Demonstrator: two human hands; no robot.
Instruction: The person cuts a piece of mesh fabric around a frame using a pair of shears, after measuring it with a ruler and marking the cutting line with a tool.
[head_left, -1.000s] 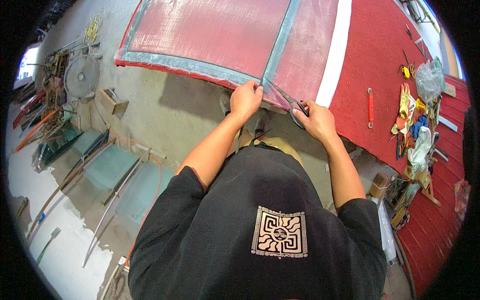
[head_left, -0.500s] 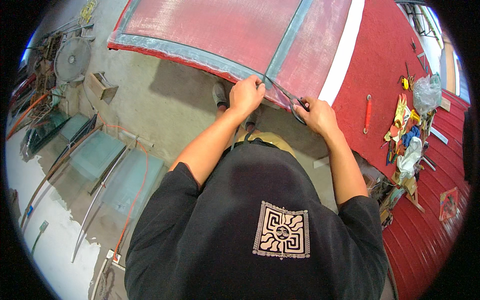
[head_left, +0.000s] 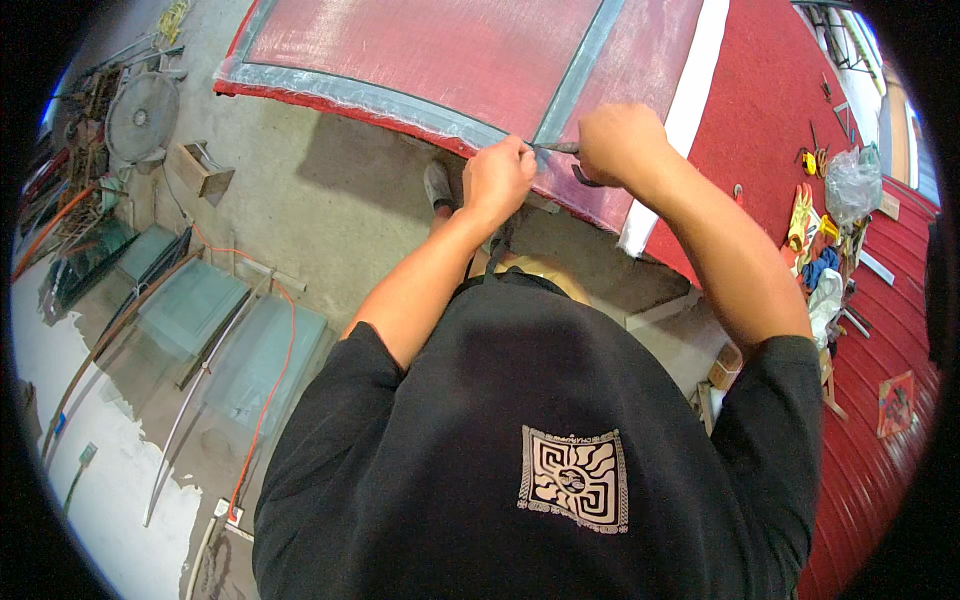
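Turning scissors (head_left: 556, 147) nearly level at the frame (head_left: 580, 75) joint

Now holds the right hand (head_left: 622, 143) over the mesh (head_left: 400, 42), farther forward than half a second ago, with the scissors swung from a slant to nearly level. Suggests close work with the tip where two bars meet, just beside the left hand (head_left: 497, 183); cannot confirm a cut, nor tell how far apart the blades stand. Curls the right fingers tightly around the handles, leaving one dark loop showing beneath. Presses left thumb and forefinger together; cannot make out anything pinched between them.

Has the frame lying flat on red cloth (head_left: 750, 120), near edge closest to the body. Shows thin, sheer mesh, silky in its glint, pink over the red and frayed along the near edge; straight grey-blue bars; a flat white strip (head_left: 695, 90); rough, dense cloth.
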